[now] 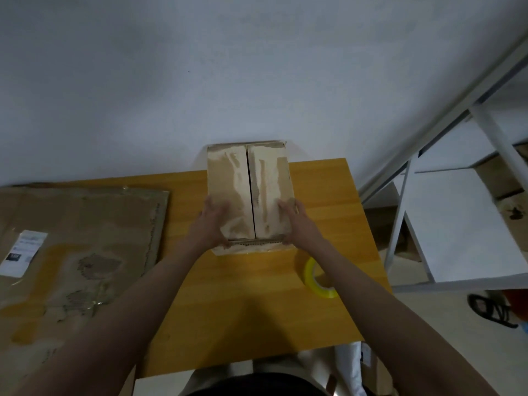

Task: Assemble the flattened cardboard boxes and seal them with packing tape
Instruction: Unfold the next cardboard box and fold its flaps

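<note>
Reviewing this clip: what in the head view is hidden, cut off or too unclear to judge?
- Box: its underside and far side face away from the camera; whether the top seam is taped is unclear.
- Tape roll: partly behind the right forearm.
- Label on the flattened cardboard: print too small and blurred.
- Flattened cardboard: cut off by the left edge.
- Left hand and right hand: palms hidden against the box.

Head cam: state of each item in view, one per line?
box: assembled, top flaps folded shut, centre seam untaped
left hand: fingers flat on the left flap, thumb at the near edge
right hand: fingers flat on the right flap, pressing it down
tape roll: on the table, untouched, by the right forearm
flat cardboard: still flattened, lying at left
</note>
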